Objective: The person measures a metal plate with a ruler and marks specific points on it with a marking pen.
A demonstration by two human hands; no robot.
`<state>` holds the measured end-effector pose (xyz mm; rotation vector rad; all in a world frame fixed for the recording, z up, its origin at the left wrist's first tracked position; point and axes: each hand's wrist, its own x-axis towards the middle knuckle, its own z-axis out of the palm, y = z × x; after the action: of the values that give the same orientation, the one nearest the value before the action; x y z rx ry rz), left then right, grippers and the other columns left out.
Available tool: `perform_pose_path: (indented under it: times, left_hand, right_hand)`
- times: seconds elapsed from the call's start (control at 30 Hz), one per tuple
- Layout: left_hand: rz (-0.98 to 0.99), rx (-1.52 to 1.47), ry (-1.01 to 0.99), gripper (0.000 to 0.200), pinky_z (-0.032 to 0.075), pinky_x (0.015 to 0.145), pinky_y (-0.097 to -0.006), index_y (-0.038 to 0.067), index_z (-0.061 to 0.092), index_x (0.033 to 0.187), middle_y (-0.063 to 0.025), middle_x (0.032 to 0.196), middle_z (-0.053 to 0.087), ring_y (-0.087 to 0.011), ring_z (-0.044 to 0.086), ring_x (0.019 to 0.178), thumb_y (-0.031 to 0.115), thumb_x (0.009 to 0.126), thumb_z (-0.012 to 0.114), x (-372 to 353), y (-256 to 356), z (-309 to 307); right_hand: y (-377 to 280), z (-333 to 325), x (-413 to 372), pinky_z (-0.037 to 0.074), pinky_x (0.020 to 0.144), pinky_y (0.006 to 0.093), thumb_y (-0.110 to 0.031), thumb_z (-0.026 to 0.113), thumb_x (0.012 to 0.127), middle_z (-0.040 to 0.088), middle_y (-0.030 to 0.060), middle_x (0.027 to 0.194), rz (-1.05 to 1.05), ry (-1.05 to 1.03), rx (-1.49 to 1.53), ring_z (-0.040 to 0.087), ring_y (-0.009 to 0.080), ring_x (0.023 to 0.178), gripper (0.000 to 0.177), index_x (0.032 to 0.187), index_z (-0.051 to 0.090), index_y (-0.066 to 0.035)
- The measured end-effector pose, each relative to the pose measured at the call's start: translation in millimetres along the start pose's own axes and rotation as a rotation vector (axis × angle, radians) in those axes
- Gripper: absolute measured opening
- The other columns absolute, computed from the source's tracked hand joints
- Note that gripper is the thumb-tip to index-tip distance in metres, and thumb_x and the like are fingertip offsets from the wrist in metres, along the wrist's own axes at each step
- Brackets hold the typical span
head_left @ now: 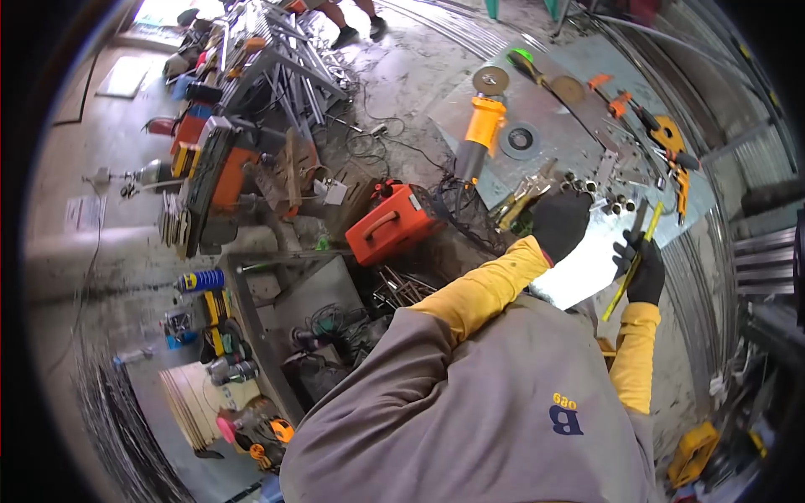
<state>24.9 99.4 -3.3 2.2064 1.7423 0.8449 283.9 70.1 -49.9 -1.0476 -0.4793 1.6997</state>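
My left hand (560,223), in a black glove with a yellow sleeve, rests fingers-down on a bright sheet of metal (583,270) lying on the floor. My right hand (644,267), also gloved, grips a thin yellow ruler (627,277) that slants across the sheet's right edge. A dark strip (640,216) sticks up above that hand. Several short metal tube pieces (605,199) lie just beyond both hands.
A yellow angle grinder (481,127), cutting discs (519,139) and orange-handled tools (671,144) lie on a steel plate ahead. An orange tool case (389,223) sits left of it, tangled cables beside it. A rack of metal rods (281,63) stands far left. Another person's feet (359,30) show at the top.
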Motion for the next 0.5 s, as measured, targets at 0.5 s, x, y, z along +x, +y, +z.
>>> perform_pose_path:
  times: [0.5]
  left_hand:
    - [0.163,-0.151,-0.029,0.006,0.051,0.065,-0.0495,0.010,0.065,0.088,-0.0118,0.075,0.065,-0.0332,0.068,0.070,0.013,0.083,0.069,-40,-5,-36]
  right_hand:
    - [-23,76,-51,0.050,0.062,0.0259,0.001,0.053,0.087,0.074,0.0092,0.094,-0.145,-0.006,-0.921,0.063,0.0117,0.070,0.036,0.117,0.074,0.000]
